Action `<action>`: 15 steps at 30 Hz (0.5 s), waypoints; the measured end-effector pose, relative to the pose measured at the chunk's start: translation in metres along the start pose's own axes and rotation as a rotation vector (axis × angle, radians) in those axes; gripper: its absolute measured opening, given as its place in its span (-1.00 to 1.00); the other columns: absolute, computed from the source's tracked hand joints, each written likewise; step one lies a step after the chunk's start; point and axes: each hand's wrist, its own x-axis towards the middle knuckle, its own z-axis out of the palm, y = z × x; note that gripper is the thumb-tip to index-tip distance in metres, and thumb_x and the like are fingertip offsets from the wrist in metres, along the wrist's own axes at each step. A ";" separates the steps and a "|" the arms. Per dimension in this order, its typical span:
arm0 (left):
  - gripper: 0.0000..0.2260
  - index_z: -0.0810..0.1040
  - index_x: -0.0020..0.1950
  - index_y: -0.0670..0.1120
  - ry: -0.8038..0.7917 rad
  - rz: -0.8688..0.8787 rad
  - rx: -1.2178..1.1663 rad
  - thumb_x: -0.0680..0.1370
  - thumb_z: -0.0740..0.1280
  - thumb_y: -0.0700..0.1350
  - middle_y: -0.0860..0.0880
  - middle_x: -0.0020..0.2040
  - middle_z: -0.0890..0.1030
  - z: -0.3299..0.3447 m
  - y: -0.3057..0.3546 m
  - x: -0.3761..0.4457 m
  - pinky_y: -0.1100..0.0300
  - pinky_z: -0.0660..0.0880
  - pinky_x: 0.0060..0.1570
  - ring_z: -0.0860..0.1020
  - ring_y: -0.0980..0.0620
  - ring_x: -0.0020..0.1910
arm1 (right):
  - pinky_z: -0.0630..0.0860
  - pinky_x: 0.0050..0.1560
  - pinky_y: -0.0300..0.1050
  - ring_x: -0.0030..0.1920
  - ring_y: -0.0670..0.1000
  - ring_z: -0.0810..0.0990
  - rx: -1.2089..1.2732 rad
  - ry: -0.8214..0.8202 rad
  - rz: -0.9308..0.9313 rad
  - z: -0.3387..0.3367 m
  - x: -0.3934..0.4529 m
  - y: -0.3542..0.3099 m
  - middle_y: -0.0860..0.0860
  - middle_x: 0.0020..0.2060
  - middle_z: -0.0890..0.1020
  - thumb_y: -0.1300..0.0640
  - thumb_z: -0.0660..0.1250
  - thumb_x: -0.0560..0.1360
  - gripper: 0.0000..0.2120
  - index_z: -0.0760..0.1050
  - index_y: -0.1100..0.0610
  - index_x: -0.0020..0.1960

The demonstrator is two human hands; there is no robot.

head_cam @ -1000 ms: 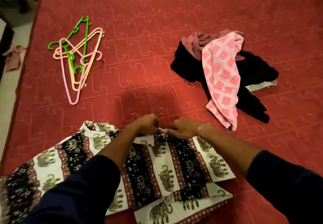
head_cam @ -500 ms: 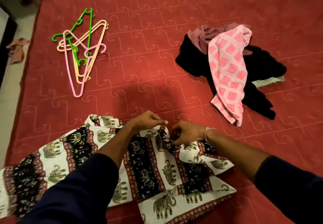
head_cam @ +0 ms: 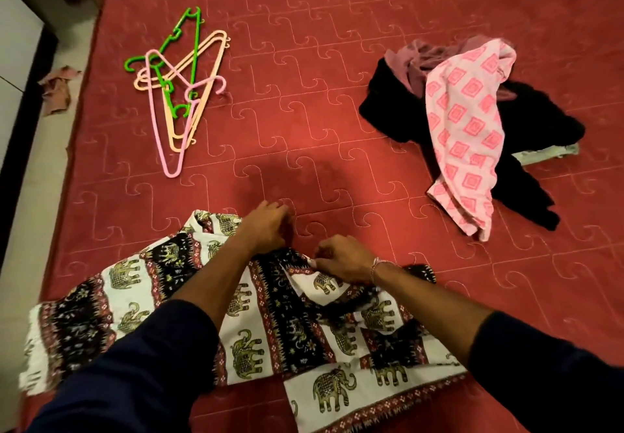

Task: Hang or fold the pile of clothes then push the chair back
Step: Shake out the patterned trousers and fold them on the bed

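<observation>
Red quilted bed [head_cam: 337,61]: plastic hangers [head_cam: 179,94] far left, clothes pile [head_cam: 466,122] far right, well apart. Elephant-print garment [head_cam: 270,331] spread at near edge, rumpled. Right hand [head_cam: 341,260] pinches its top edge; left hand [head_cam: 266,226] curled there, grip unclear. Since 0.5 s ago, hands have spread apart.

Both hands [head_cam: 304,243] pinch the elephant-print cloth [head_cam: 270,324] on the red mattress [head_cam: 337,61].

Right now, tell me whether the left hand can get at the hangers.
Probably yes. The left hand rests at the elephant-print garment's top edge, and only bare red mattress lies between it and the hangers. It would need a forward stretch.
</observation>
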 end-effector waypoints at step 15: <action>-0.63 0.49 0.30 -0.05 -0.326 0.069 0.210 0.52 0.44 -0.17 0.01 0.08 0.59 -0.022 -0.022 -0.004 0.10 0.58 0.10 0.58 0.00 0.05 | 0.52 -0.26 -0.29 -0.27 -0.12 0.55 0.775 -0.264 0.122 -0.001 0.001 -0.012 0.00 -0.20 0.56 0.37 0.39 0.50 -0.82 0.44 0.16 -0.12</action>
